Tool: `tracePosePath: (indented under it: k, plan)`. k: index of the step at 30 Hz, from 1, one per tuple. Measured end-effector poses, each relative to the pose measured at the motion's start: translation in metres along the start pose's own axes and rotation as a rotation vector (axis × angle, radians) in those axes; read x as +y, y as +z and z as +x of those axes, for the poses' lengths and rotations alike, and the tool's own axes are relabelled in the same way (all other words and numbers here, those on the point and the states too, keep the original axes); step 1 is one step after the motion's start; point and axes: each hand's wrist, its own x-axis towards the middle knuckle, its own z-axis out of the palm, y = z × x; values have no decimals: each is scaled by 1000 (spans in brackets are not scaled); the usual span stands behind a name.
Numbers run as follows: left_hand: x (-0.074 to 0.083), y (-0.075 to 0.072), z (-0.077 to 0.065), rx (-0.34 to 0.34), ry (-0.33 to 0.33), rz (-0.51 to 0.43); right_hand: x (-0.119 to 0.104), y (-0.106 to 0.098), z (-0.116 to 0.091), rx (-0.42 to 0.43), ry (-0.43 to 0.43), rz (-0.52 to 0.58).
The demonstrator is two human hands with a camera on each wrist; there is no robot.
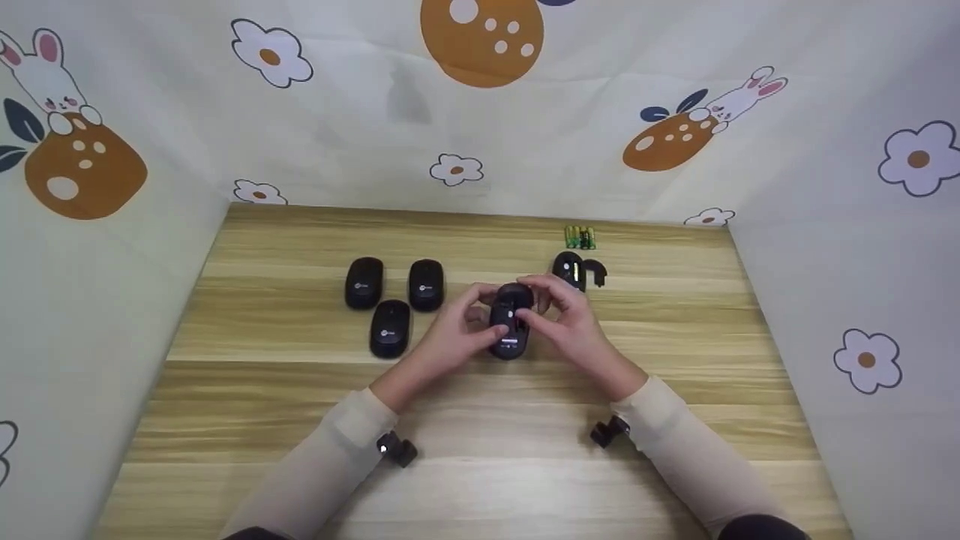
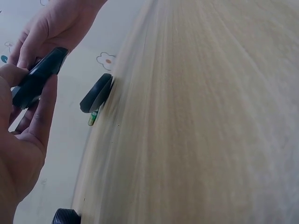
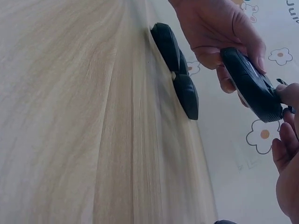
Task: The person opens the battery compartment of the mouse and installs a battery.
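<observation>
A black computer mouse [image 1: 508,348], underside up with a white label, is held between both hands above the wooden table. My left hand [image 1: 456,327] grips its left side, thumb on the underside. At the far end a curved black battery cover [image 1: 515,293] stands tilted up from the body, and my right hand [image 1: 568,313] pinches it with thumb and fingers. In the right wrist view a thin black part of the cover [image 3: 282,81] shows by the right thumb. The left wrist view shows the held mouse [image 2: 39,77] from its edge.
Three black mice [image 1: 364,283] sit upright on the left of the table. Behind the right hand lies an overturned mouse [image 1: 567,264] with a battery [image 1: 577,271] inside, its loose cover [image 1: 598,271] beside it. Several green batteries [image 1: 580,238] lie near the patterned back wall [image 1: 337,135].
</observation>
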Motion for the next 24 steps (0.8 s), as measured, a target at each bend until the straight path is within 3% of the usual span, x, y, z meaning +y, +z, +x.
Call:
tracePosePath:
  k: [5,13,24]
  plan:
    - [-2,0,-1,-17,-1,-3,4,-3,-1,31,51,30]
    - [-1,1,-1,-28,-21,-7,5,-14,2,106,143,213]
    - [2,1,-1,-15,-78,5,10,-48,4,132,196,137]
